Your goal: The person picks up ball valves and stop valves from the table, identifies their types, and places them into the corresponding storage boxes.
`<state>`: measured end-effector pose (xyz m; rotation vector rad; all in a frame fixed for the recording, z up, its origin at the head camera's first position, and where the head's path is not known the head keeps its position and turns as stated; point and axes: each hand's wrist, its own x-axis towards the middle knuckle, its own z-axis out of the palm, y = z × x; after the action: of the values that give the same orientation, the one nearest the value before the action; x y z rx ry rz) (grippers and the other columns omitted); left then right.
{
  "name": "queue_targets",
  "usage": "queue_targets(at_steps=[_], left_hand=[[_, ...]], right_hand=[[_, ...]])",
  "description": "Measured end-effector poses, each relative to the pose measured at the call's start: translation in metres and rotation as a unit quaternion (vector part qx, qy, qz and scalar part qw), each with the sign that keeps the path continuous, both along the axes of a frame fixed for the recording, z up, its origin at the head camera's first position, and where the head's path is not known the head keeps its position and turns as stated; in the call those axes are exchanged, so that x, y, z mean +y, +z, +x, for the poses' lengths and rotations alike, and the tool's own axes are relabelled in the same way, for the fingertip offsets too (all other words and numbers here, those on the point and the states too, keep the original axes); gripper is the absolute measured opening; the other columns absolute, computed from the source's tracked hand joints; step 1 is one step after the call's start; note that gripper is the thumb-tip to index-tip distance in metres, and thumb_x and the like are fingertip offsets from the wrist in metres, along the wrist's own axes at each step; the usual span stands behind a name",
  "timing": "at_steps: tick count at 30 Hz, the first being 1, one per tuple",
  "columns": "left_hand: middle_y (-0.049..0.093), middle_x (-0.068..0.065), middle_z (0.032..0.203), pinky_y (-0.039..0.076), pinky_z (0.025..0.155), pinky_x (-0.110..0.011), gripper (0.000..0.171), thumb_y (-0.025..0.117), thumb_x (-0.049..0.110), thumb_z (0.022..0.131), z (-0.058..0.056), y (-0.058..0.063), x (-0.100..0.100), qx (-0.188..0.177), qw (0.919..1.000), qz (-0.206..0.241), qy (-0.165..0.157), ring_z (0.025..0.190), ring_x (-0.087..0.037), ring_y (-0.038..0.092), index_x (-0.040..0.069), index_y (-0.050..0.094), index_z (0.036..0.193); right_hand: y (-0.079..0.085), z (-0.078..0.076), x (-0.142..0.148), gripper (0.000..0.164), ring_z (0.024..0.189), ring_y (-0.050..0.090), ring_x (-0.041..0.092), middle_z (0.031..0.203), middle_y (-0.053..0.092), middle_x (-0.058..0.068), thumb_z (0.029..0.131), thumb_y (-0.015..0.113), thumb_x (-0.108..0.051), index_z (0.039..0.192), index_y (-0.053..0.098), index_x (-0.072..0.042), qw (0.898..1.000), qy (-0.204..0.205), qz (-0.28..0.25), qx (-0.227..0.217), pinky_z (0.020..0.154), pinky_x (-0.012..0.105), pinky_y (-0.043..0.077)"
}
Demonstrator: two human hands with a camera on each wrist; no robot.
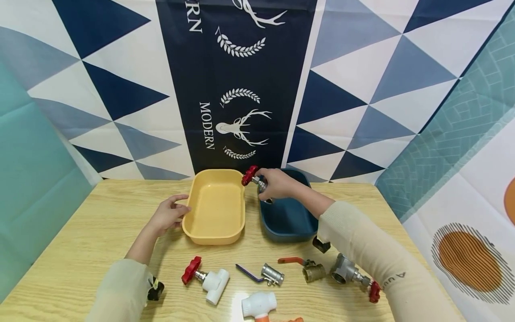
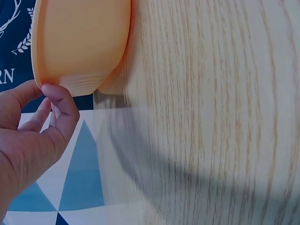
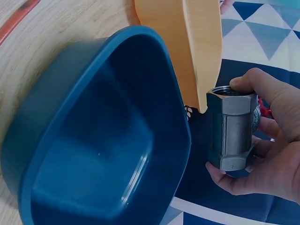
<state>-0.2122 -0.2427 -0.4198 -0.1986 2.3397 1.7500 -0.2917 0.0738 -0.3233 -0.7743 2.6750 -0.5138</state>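
Note:
My right hand [image 1: 277, 184] grips a metal gate valve [image 3: 232, 129] with a red handwheel [image 1: 250, 175], held up by the far left corner of the dark blue bin [image 1: 287, 219]. In the right wrist view, thumb and fingers clasp the ends of its hexagonal body, outside the bin's rim. My left hand [image 1: 166, 215] is at the left side of a yellow bin [image 1: 215, 210]. The left wrist view shows its thumb and a finger pinching that bin's rim. The bins stand side by side.
Nearer the front lie a white tee valve [image 1: 215, 284] with a red handwheel, a purple-lever valve [image 1: 272, 274], a brass valve [image 1: 314, 272] with a red lever, another metal gate valve [image 1: 345, 269], and a white valve [image 1: 259, 304] with orange parts. A patterned cloth [image 1: 241, 67] hangs behind.

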Motion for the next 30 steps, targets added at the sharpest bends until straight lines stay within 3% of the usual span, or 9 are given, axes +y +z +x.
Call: queue_targets(at_steps=[6, 30], left_hand=[[0.054, -0.022, 0.113, 0.051, 0.061, -0.025, 0.054, 0.054, 0.013, 0.093, 0.001, 0.001, 0.001, 0.000, 1.0000, 0.000, 0.000, 0.081, -0.018, 0.062, 0.002, 0.032, 0.142], [0.055, -0.011, 0.101, 0.050, 0.060, -0.024, 0.053, 0.053, 0.012, 0.094, -0.001, -0.002, 0.000, 0.001, 1.0000, 0.008, 0.005, 0.073, -0.011, 0.058, 0.003, 0.033, 0.142]], right_hand=[[0.000, -0.001, -0.007, 0.065, 0.073, 0.053, 0.016, 0.092, 0.059, 0.006, 0.075, 0.072, -0.019, 0.134, 0.045, -0.008, 1.000, 0.002, 0.006, 0.001, 0.061, 0.025, 0.045], [-0.002, -0.007, -0.031, 0.063, 0.078, 0.050, 0.017, 0.092, 0.057, 0.006, 0.073, 0.069, -0.014, 0.132, 0.047, -0.008, 1.000, 0.026, 0.011, 0.008, 0.060, 0.024, 0.042]])
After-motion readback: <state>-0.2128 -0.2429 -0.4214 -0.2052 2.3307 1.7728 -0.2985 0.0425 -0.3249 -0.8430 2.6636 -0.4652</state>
